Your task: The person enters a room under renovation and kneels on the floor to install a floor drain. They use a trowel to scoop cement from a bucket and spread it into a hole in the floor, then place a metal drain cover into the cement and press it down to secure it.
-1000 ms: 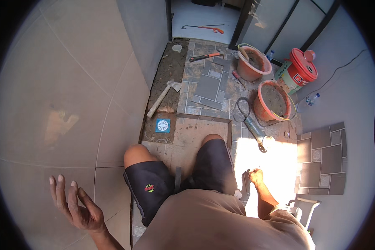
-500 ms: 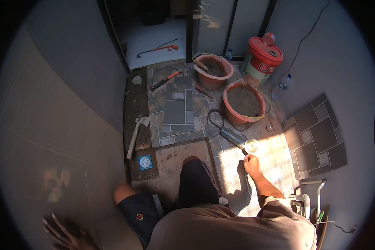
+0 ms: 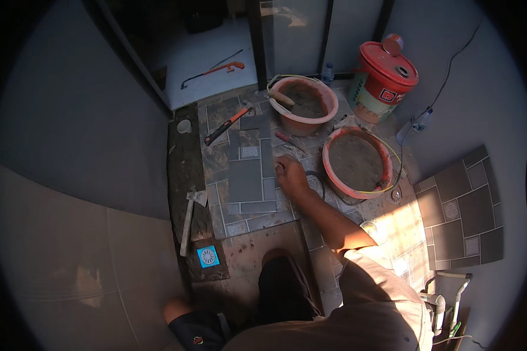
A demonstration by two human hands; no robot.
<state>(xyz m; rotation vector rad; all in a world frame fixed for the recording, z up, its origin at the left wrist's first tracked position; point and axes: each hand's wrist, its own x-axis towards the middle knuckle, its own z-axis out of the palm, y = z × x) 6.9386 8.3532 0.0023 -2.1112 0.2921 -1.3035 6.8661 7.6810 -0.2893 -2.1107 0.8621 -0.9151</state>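
Tile [image 3: 245, 180] lies flat on the floor [image 3: 215, 167], probably for stable support within reach of the right hand [image 3: 291, 176] just beside it, whose fingers curl together, any grip being indiscernible.

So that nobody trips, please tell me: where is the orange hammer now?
In the head view, the orange hammer lies upper left of centre, above-left of the grey panel and left of the farther bucket.

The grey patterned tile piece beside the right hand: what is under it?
The grey patterned tile piece seems to lie on the tiled floor, visible around its edges. What is beneath is covered. The right hand is by its right edge.
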